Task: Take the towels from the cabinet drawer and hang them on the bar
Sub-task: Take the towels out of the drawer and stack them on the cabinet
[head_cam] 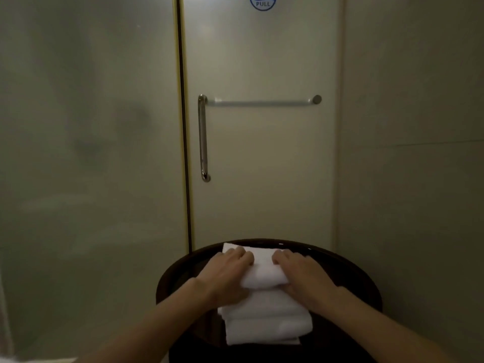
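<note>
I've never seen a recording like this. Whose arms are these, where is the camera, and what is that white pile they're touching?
There is no machine here. These are a person's two bare arms, filmed by a single camera worn on the head that looks forward and down. The left hand and the right hand grip the top towel of a stack of folded white towels. The stack sits on a dark round stand. Ahead is a door with a bar across it that has nothing hanging on it. The door also has a vertical handle and a PULL sticker.
</note>
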